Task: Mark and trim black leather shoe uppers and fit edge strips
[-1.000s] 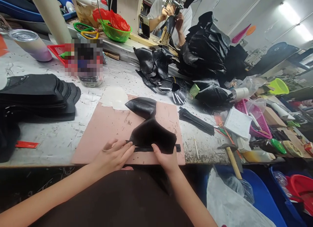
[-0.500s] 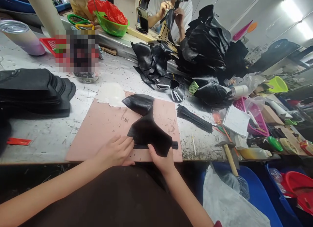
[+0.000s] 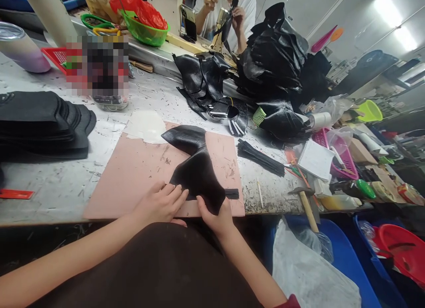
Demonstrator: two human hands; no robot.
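A black leather piece (image 3: pixel 199 173), shaped like a shoe or boot upper, lies on a pink board (image 3: pixel 116 179) at the table's front edge. My left hand (image 3: pixel 164 204) rests flat at its lower left edge, fingers stretched over the edge and thumb lower down. On the lower right corner my right hand (image 3: pixel 215 215) has its thumb on top, with the other fingers wrapped out of sight beneath the leather. A black zipper-like strip (image 3: pixel 232 194) runs under the piece and sticks out at the right. Most of that strip is hidden.
Black stacked pieces (image 3: pixel 43 126) stand at left. A bundle of black strips (image 3: pixel 260 157), a white stick (image 3: pixel 260 194) and a hammer (image 3: pixel 308 210) lie to the right. Behind are leather piles (image 3: pixel 272 55) and a co-worker's hands (image 3: pixel 237 18) at a sewing machine.
My left fingers have slid slightly right along the leather's lower edge. The right corner of the leather is bent in closer to my left hand. The view has shifted a little.
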